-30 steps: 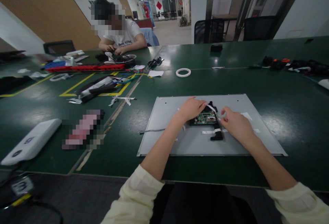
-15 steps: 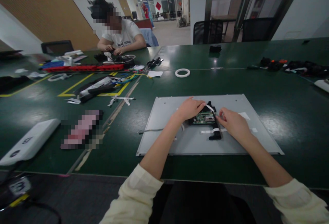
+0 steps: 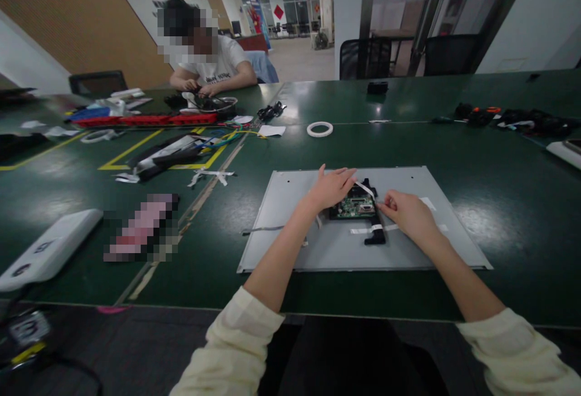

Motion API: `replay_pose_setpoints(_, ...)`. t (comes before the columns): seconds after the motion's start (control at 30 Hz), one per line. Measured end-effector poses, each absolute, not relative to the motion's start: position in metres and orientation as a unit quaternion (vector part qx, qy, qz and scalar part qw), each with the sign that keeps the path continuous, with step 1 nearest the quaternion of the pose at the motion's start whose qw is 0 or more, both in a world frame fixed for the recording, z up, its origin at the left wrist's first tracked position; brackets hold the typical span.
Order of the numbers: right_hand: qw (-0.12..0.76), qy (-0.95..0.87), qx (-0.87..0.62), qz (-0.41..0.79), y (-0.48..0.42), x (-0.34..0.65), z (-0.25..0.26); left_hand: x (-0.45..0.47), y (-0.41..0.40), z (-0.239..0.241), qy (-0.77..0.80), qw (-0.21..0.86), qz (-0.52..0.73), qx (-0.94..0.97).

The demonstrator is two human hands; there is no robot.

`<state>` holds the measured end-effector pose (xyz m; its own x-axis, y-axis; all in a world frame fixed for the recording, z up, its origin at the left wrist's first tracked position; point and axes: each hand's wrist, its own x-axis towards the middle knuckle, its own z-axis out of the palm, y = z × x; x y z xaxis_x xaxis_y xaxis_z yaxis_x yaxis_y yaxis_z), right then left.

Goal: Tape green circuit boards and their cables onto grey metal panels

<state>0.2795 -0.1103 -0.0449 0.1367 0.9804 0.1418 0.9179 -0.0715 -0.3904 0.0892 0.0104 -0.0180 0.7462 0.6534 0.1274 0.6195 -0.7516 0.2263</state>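
A green circuit board (image 3: pixel 356 207) in a black frame (image 3: pixel 376 235) sits on a flat grey panel (image 3: pixel 281 202). Over the board's upper right runs a narrow white strip (image 3: pixel 364 188), which could be tape or flat cable. My left hand (image 3: pixel 330 189) lies over the upper left of the board, fingers stretched out, fingertips at the strip's upper end. At the board's right edge, my right hand (image 3: pixel 408 213) has thumb and forefinger pinched at the strip's lower end. Pieces of white tape (image 3: pixel 361 231) stick to the frame and panel. A grey cable (image 3: pixel 263 229) reaches past the panel's left side.
A roll of white tape (image 3: pixel 320 129) lies beyond the panel. To the left are a phone-like blurred object (image 3: pixel 143 226), a white power bank (image 3: pixel 52 247) and a black-and-white bundle (image 3: pixel 167 154) with wires. Across the table (image 3: pixel 408 145) a person (image 3: pixel 218 69) handles dark parts.
My left fingers have drawn back slightly to the left and flattened, showing more of the white strip and board. My right hand keeps its pinch. The whole view has shifted slightly.
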Motion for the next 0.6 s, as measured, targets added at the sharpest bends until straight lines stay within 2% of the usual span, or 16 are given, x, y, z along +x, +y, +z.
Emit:
replay_pose_setpoints(0.37,0.200,-0.658,-0.719,0.097,-0.111,0.283,-0.044,0.090,0.006,-0.015,0.348,0.044,0.114,0.929)
replay_pose_setpoints(0.6,0.276,-0.646,-0.707,0.083,-0.114,0.282,-0.037,0.071,0.019,0.001,0.425,0.089,0.208,0.877)
